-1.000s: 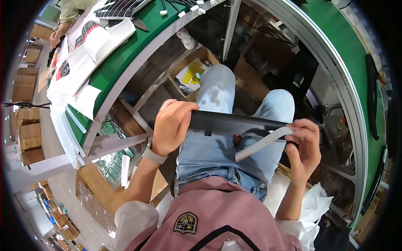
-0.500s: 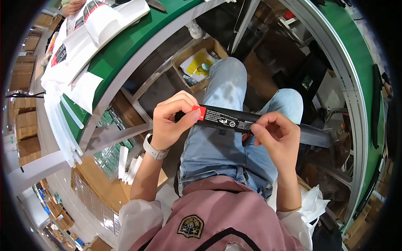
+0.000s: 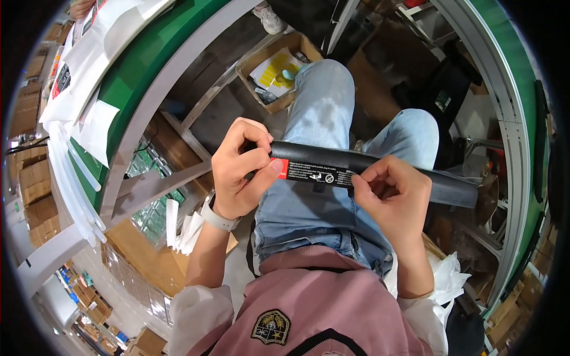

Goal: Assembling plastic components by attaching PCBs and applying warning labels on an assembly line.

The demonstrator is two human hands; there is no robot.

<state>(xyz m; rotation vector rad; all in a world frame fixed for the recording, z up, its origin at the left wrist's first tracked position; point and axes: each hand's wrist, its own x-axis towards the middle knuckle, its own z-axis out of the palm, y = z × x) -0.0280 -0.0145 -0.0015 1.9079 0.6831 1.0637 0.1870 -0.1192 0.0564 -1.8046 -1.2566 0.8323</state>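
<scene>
Across my thighs lies a long black bar (image 3: 448,188) with a rounded, smooth surface. Along its near side runs a black label (image 3: 317,175) with white print and a red left end. My left hand (image 3: 246,169) is closed at the bar's left end, its thumb on the red part of the label and its fingers curled behind. With thumb and index finger, my right hand (image 3: 392,193) pinches the label's right end. Whether the label is stuck down or only held against the bar I cannot tell.
White sheets with labels (image 3: 89,65) and translucent strips (image 3: 71,178) lie on the green bench (image 3: 139,74) at left. A cardboard box (image 3: 276,107) stands beyond my knees. Metal bench legs (image 3: 148,199) and another green bench (image 3: 525,113) flank me. White plastic bags (image 3: 448,276) hang at lower right.
The label has moved lower against the bar, so more of the bar's black surface shows above it. My left fingers have shifted up to the bar's end. My right hand still pinches the label.
</scene>
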